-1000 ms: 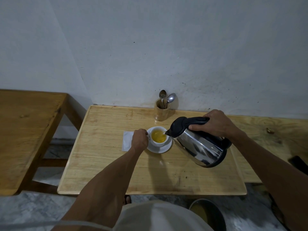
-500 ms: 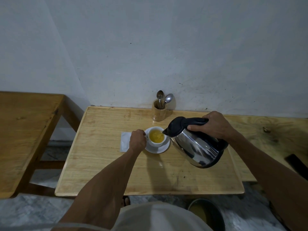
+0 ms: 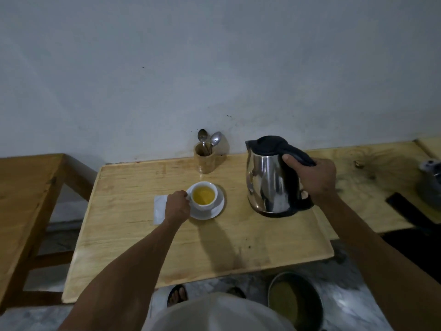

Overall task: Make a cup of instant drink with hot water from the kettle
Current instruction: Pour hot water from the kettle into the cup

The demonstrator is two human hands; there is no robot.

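Observation:
A white cup (image 3: 204, 195) holding yellow liquid stands on a white saucer (image 3: 214, 211) near the middle of the wooden table (image 3: 133, 225). My left hand (image 3: 177, 207) is closed on the cup's left side, at its handle. A steel kettle (image 3: 272, 180) with a black lid and handle stands upright on the table to the right of the cup. My right hand (image 3: 315, 177) grips its black handle.
A wooden holder (image 3: 205, 158) with two spoons stands at the back by the wall. A white napkin (image 3: 159, 209) lies left of the saucer. A second wooden table (image 3: 21, 197) is at left. Dark objects (image 3: 429, 185) lie at far right. A round bin (image 3: 294, 302) sits on the floor.
The kettle was tilted with its spout over the cup; it now stands upright on the table, moved right of the cup. My left hand has stayed at the cup.

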